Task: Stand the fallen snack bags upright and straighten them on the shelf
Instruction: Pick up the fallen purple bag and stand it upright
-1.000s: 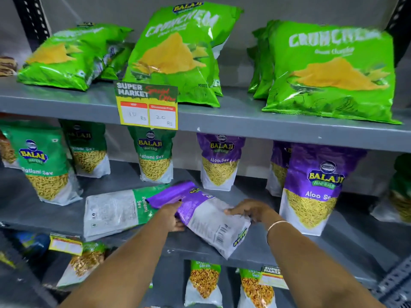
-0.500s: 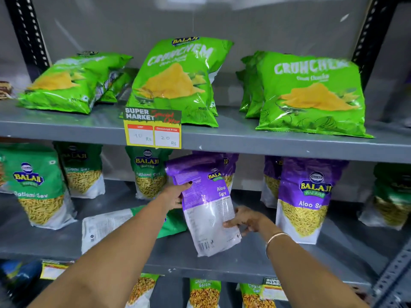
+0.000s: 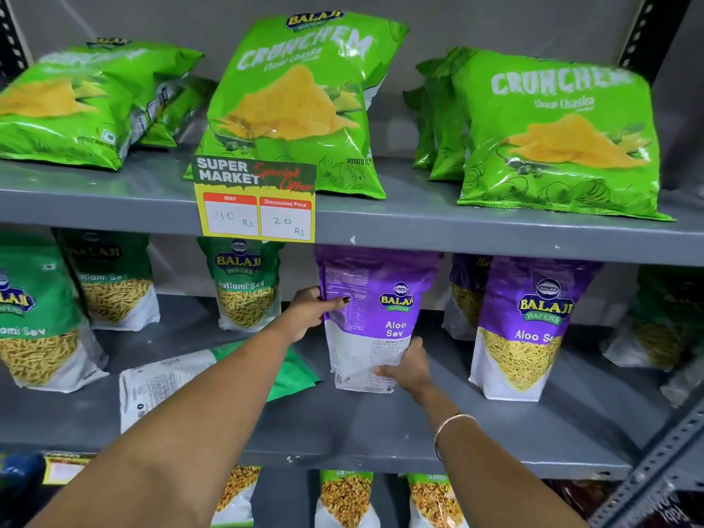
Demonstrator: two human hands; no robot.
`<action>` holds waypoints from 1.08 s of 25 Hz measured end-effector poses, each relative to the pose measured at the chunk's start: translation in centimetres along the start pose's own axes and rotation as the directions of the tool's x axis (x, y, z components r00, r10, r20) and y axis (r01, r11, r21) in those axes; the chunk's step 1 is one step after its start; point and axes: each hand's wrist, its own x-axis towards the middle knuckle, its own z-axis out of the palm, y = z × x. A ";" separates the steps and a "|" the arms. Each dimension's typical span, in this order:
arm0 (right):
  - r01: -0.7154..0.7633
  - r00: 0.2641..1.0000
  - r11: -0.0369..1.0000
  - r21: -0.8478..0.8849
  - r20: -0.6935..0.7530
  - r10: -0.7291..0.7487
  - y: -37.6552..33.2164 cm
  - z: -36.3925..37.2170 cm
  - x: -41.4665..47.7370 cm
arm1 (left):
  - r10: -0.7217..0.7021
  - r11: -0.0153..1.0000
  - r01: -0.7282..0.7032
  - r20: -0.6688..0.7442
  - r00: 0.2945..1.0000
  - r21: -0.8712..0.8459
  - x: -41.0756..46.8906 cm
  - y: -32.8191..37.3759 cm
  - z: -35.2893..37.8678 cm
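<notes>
Both hands grip purple Aloo Sev bag (image 3: 381,310) upright on mid shelf (image 3: 381,424): left hand (image 3: 310,312) pinches its upper edge, right hand (image 3: 407,365) closed round bottom corner; green Ratlami Sev bag (image 3: 179,379) lies flat beside

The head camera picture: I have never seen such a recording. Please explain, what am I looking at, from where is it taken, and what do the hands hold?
There is no machine here. A person wears a camera on the head, so you look forward and down along their own two bare arms at grey shop shelves.

The left hand grips the upper left edge of a purple Aloo Sev bag, and the right hand supports its lower part. The bag is upright on the middle shelf, back side facing you.

To its left a green Ratlami Sev bag lies flat, partly hidden under the left arm. Other sev bags stand around. The top shelf carries green Crunchem bags and a price tag.
</notes>
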 end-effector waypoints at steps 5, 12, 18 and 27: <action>-0.030 0.998 0.998 0.057 0.053 0.027 -0.2 -1.1 0.0 | -0.220 0.944 0.186 0.103 0.970 0.271 -0.6 -2.8 -0.9; -0.201 0.956 0.970 0.137 0.245 0.164 -0.8 -1.2 -0.3 | -0.320 0.919 0.246 0.218 0.922 0.309 -0.7 -3.0 -0.9; -0.106 0.828 0.987 0.121 0.560 0.021 -1.5 -2.4 -1.2 | -0.146 0.982 0.134 0.091 0.985 0.131 0.4 -4.3 1.1; -0.043 0.888 0.990 0.131 0.458 -0.022 -1.7 -1.8 -0.3 | -0.087 0.984 0.062 0.153 0.984 0.164 0.7 -4.1 1.7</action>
